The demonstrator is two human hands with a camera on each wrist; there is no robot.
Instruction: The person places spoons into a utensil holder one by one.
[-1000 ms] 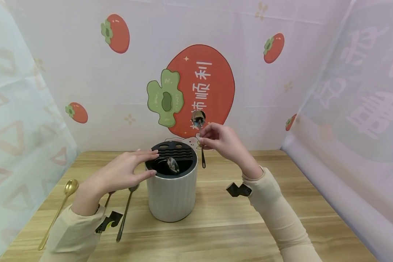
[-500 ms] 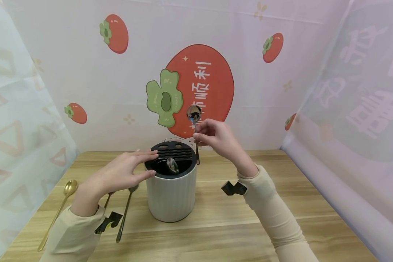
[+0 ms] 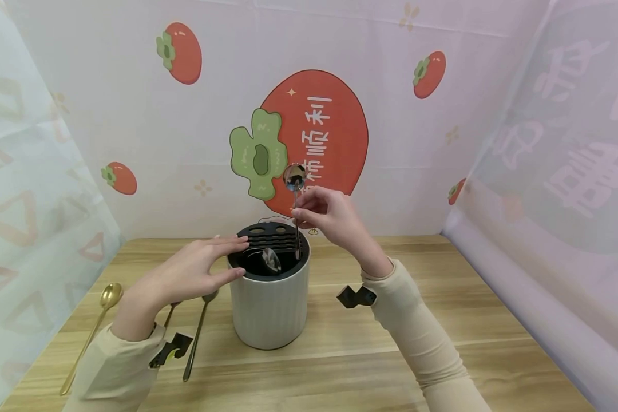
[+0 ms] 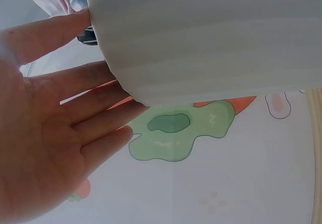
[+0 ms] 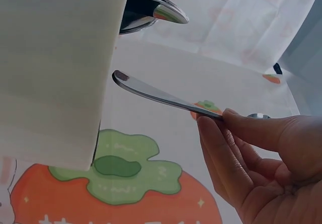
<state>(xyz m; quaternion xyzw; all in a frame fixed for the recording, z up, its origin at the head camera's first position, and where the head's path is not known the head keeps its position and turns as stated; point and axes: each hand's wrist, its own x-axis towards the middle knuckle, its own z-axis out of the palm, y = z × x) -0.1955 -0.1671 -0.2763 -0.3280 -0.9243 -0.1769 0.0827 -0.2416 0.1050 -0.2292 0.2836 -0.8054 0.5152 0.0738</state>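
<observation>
A white ribbed utensil holder (image 3: 270, 315) with a black slotted top (image 3: 275, 243) stands on the table. My left hand (image 3: 198, 269) rests on the left of its rim, fingers straight, as the left wrist view also shows. Between thumb and fingers, my right hand (image 3: 329, 217) pinches a silver spoon (image 3: 294, 177) by the handle, bowl up. The handle's end (image 5: 121, 75) hangs above the holder's opening, apart from the rim in the right wrist view. Another silver spoon (image 3: 271, 260) sits in the front compartment with its bowl showing; its handle is hidden.
On the table at left lie a gold spoon (image 3: 111, 294) and a dark spoon (image 3: 198, 337). A further spoon is partly hidden under my left forearm. A patterned cloth backdrop (image 3: 391, 171) rises behind the wooden table (image 3: 371, 366).
My right hand has moved left with the spoon, from beside the holder to above its top. The left hand has stayed on the rim.
</observation>
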